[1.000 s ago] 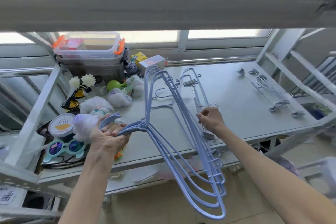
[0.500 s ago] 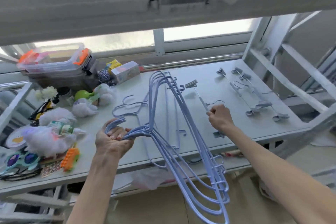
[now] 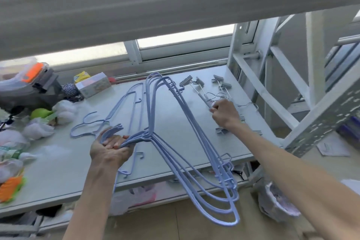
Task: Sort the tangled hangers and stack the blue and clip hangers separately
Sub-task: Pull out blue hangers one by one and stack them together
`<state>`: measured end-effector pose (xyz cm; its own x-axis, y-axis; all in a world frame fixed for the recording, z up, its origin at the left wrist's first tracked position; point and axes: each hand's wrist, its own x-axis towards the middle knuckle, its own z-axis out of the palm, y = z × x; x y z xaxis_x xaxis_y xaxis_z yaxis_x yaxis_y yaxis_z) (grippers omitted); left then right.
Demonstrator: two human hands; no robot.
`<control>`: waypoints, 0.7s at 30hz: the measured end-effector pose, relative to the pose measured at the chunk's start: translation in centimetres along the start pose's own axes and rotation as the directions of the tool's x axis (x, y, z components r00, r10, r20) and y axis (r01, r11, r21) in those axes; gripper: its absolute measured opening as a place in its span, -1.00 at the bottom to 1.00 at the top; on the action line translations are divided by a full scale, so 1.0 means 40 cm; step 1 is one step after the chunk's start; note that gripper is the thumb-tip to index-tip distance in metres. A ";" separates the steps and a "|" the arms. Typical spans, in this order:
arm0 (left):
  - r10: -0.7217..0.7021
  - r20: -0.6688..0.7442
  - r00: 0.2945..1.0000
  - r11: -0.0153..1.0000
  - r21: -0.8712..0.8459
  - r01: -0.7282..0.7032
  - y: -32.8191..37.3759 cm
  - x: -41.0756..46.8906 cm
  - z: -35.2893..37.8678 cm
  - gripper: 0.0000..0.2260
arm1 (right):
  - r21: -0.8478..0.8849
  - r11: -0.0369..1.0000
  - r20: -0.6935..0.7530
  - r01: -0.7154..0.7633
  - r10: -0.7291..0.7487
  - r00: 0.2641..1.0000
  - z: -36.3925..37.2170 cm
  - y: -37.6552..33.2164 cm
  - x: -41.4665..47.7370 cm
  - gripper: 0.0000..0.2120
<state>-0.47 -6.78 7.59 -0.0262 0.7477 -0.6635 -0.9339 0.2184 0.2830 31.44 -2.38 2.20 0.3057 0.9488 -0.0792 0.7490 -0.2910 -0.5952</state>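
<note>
My left hand (image 3: pixel 111 149) grips a bundle of several blue hangers (image 3: pixel 196 163) by their hooks, holding them above the white table (image 3: pixel 171 121); their far ends hang past the table's front edge. More blue hangers (image 3: pixel 124 107) lie flat on the table to the left of the bundle. My right hand (image 3: pixel 224 113) holds a metal clip hanger (image 3: pixel 196 89) by its bar, low over the right part of the table. Other clip hangers (image 3: pixel 222 84) lie just beyond it, near the right corner.
Clutter fills the table's left side: a plastic box with orange latches (image 3: pixel 29 76), a small carton (image 3: pixel 93 84), white puffs (image 3: pixel 39 128), a green bottle (image 3: pixel 41 113). A white metal frame (image 3: pixel 288 91) rises on the right. A grey beam (image 3: pixel 175 11) spans overhead.
My right hand has carried the clip hanger rightward toward the other clip hangers. The camera has swung right. My left hand keeps holding the blue bundle.
</note>
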 end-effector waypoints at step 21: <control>0.072 -0.038 0.997 0.994 0.090 -0.068 -0.130 0.040 0.072 -0.61 | -0.012 0.985 0.011 -0.172 0.172 0.985 -0.047 0.130 0.107 -0.71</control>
<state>5.38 -4.93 7.04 -0.1065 0.7371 -0.6673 -0.8942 0.2225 0.3885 37.73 -0.07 0.27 0.4234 0.8861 -0.1886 0.6926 -0.4509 -0.5630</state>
